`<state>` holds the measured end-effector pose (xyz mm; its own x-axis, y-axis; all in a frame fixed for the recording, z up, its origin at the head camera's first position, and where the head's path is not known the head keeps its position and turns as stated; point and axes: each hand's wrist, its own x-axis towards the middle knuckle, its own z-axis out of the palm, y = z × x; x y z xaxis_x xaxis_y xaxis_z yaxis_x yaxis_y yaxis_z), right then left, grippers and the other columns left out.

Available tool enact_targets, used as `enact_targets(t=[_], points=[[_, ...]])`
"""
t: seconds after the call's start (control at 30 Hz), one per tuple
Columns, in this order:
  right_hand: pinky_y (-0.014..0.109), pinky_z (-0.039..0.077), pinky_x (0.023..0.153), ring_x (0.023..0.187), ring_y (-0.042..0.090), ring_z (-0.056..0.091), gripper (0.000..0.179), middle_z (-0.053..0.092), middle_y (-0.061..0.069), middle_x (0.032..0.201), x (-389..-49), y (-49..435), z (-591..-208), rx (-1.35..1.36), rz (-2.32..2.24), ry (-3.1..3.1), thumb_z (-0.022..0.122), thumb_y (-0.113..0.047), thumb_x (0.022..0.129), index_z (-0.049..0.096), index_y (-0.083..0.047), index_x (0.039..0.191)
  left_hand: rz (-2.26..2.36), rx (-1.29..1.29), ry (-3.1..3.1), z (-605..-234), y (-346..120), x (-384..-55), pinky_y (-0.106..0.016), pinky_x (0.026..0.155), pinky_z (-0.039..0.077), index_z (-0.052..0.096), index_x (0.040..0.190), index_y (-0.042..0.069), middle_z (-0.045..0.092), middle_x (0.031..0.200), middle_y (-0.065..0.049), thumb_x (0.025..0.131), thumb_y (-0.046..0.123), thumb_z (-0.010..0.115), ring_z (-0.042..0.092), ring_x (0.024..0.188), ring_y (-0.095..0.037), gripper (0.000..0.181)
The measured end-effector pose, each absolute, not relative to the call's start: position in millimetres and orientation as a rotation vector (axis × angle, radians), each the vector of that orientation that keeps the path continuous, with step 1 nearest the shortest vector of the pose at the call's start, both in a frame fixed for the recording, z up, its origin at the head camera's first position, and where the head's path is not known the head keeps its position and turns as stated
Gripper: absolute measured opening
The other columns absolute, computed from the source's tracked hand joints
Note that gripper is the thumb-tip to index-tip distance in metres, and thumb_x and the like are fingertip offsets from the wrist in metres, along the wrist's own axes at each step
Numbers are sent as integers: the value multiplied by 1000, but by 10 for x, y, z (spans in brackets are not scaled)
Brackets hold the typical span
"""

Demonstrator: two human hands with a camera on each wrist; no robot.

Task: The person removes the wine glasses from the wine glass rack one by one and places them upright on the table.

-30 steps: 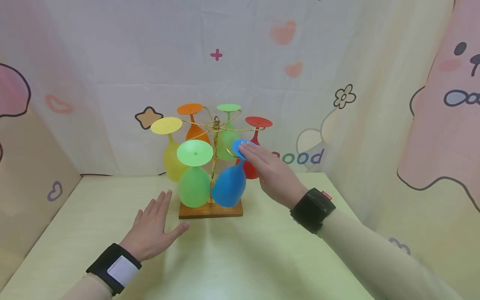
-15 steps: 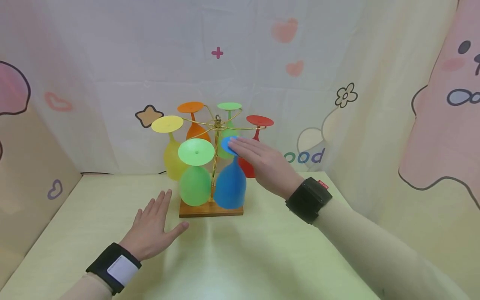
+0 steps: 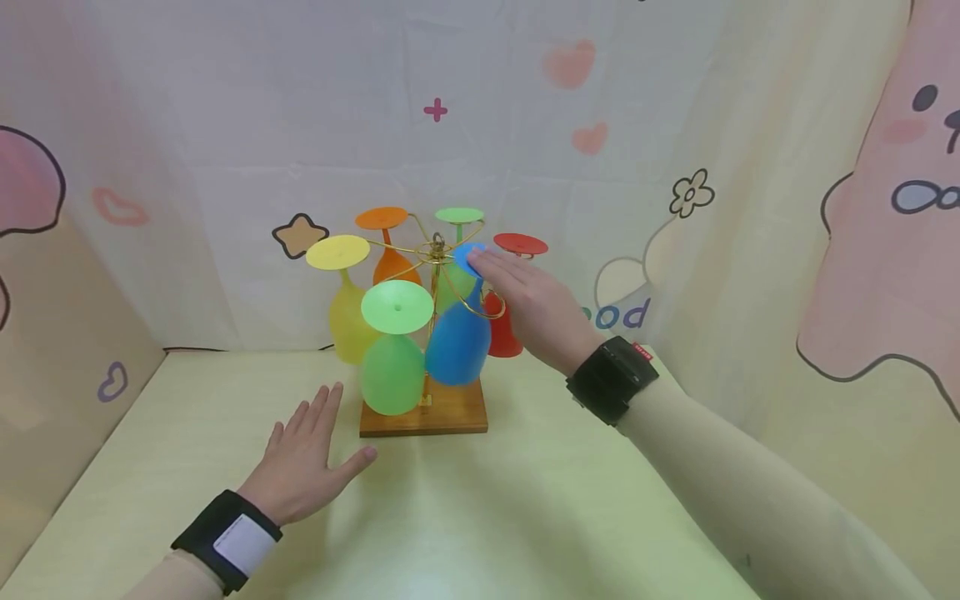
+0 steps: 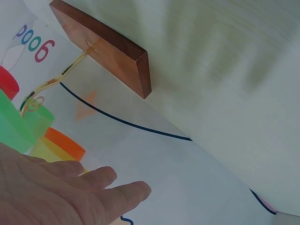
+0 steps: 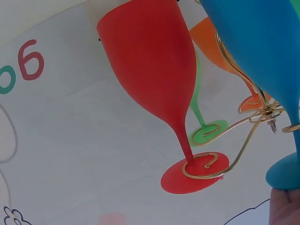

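A blue wine glass [image 3: 459, 343] hangs upside down, tilted, beside the front arm of a gold wire glass rack [image 3: 437, 250]. My right hand [image 3: 543, 312] holds its round foot by the edge, fingers on top; the head view hides the thumb. Below the foot, a wire loop [image 3: 495, 310] shows beside the stem. In the right wrist view, fingertips [image 5: 285, 208] touch the blue foot. My left hand [image 3: 303, 458], fingers straight and thumb spread, is palm down over the table, apart from the rack. Nearest it is a light green glass [image 3: 393, 375].
Yellow [image 3: 348, 321], orange [image 3: 393, 265], red [image 3: 506, 329] and rear green [image 3: 453, 287] glasses hang upside down around the rack. Its wooden base [image 3: 450, 408] stands on the pale table [image 3: 420, 517]. A printed curtain [image 3: 337, 108] encloses the back and sides.
My right hand has moved the blue glass first left, then up and slightly right, its bowl rising off the base and a wire loop coming into sight. The left hand stays put.
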<state>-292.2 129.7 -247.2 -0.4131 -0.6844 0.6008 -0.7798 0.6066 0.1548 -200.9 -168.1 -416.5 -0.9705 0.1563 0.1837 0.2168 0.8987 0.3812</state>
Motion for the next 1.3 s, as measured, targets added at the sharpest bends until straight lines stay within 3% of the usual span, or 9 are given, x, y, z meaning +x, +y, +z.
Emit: enact_targets(t=[0.37,0.5,0.7,0.8,0.93,1.07,1.17,1.3], points=[[47,46,102,133,20,38,61,52,11,141,-2958,1473,-2524,999,239,-2282,60,5,88,42,-11,145,-617,-281,-2917,-4178,-1693,-1983,-77,103,17,4,154,8,17,156,-24,82,80,33,18,135,-49,106],[47,51,95,130,23,42,63,55,11,138,-2921,1580,-2575,926,255,-2313,63,5,86,44,-12,144,-620,-281,-2917,-4199,-1700,-1992,-77,103,17,3,154,9,16,157,-24,82,80,34,17,135,-49,105],[45,57,86,118,27,54,61,59,8,134,-2848,1736,-2739,755,367,-2450,66,-4,86,46,-16,142,-621,-281,-2921,-4236,-1730,-2005,-77,104,15,3,154,9,15,157,-24,82,80,34,16,135,-49,105],[46,59,80,103,28,62,51,64,10,125,-2847,1815,-2914,651,518,-2548,62,-10,91,48,-15,140,-625,-299,-2895,-4261,-1756,-1995,-76,105,14,5,154,8,16,156,-25,83,78,37,14,136,-49,105],[50,58,80,90,30,63,35,68,18,115,-2880,1888,-3251,530,769,-2644,52,-12,98,54,-6,132,-578,-359,-2838,-4294,-1809,-1971,-70,110,8,5,154,8,13,157,-24,84,74,41,4,140,-43,103],[55,53,88,96,32,61,26,67,20,110,-2875,1908,-3638,409,1052,-2725,46,-11,100,60,1,119,-486,-436,-2758,-4308,-1831,-1932,-61,115,5,2,154,10,7,159,-19,83,73,44,-4,143,-33,104],[53,51,90,96,29,59,22,65,18,100,-2836,1874,-3919,262,1318,-2787,45,-13,100,61,1,107,-408,-497,-2681,-4287,-1813,-1898,-52,119,1,1,154,11,3,161,-13,81,73,49,-4,143,-29,107],[52,53,89,93,26,59,21,61,18,103,-2744,1768,-4213,70,1761,-2768,45,-12,100,59,3,107,-321,-630,-2566,-4203,-1750,-1858,-37,121,-8,2,154,8,2,161,-10,78,67,59,1,143,-29,112]])
